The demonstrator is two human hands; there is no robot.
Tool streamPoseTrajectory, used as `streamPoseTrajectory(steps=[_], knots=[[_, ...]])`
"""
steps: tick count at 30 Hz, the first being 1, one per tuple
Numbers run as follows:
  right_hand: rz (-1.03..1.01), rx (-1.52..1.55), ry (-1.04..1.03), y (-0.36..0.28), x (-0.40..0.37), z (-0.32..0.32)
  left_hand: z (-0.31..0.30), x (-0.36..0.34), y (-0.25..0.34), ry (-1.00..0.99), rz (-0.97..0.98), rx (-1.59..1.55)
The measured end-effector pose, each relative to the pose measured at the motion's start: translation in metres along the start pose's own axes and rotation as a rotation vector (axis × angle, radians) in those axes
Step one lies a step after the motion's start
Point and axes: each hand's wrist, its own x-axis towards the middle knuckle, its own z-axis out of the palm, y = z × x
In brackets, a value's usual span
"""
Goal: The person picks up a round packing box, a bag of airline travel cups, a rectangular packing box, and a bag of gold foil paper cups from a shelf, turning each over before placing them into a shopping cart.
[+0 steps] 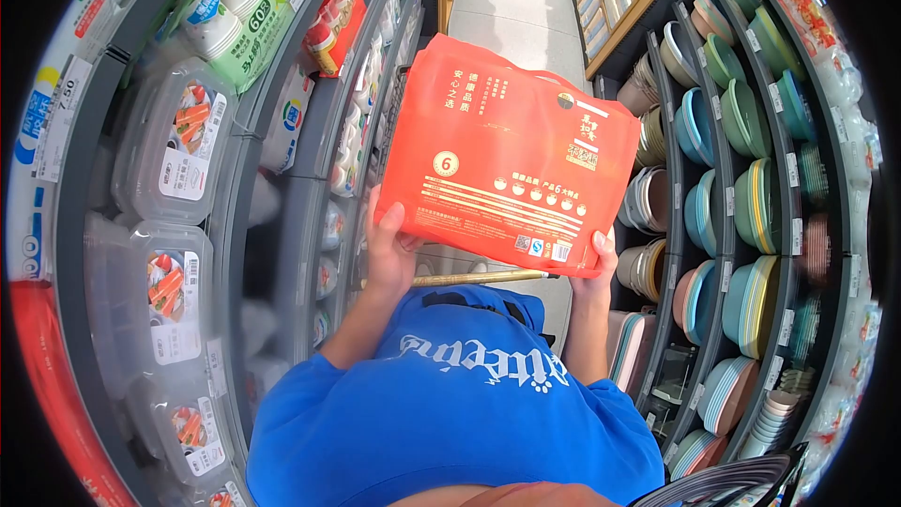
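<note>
A large red package (497, 145) with gold and white printing is held up in front of my body, over the aisle. My left hand (389, 239) grips its lower left edge, thumb on the printed face and fingers behind it. At the lower right corner, my right hand (601, 263) holds the package the same way, next to a printed barcode. What the package contains is hidden. Beneath it, a thin wooden pole (469, 277) runs across in front of my waist.
On the left, shelves carry clear plastic food containers (178, 305) and green-wrapped paper cups (239, 9). Right-hand shelves hold stacked green bowls (755, 207) and blue basins (694, 127). Tiled floor (516, 0) runs between them, with a wooden display rack (624, 0) farther off.
</note>
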Motion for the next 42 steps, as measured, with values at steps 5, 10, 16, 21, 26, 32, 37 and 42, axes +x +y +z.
streamPoseTrajectory(steps=[5, 10, 16, 21, 26, 32, 37, 42], knots=[[0.005, -0.004, 0.028, 0.0022, -0.0005, -0.0033, -0.0008, 0.0008, -0.0007, 0.011, -0.008, 0.005], [0.008, -0.003, 0.021, 0.0023, 0.0002, -0.0035, 0.0031, 0.0001, 0.0013, 0.030, -0.012, 0.018], [0.004, 0.003, 0.011, 0.0020, 0.0007, -0.0032, -0.0030, 0.0016, -0.0009, 0.002, -0.013, 0.012], [0.000, -0.001, 0.001, 0.0005, 0.0007, -0.0010, 0.0011, 0.0008, 0.0010, 0.018, -0.016, 0.024], [-0.003, -0.007, 0.000, 0.0006, -0.0001, -0.0016, 0.0024, 0.0000, 0.0021, 0.015, -0.018, 0.026], [-0.003, -0.008, -0.013, -0.0003, -0.0003, -0.0013, 0.0012, -0.0007, 0.0020, 0.005, -0.023, 0.026], [-0.003, -0.001, -0.001, 0.0000, -0.0006, -0.0014, 0.0025, -0.0009, 0.0018, 0.009, -0.021, 0.018], [-0.004, 0.000, 0.010, -0.0009, -0.0011, -0.0007, 0.0021, -0.0005, 0.0008, 0.018, -0.023, 0.021]])
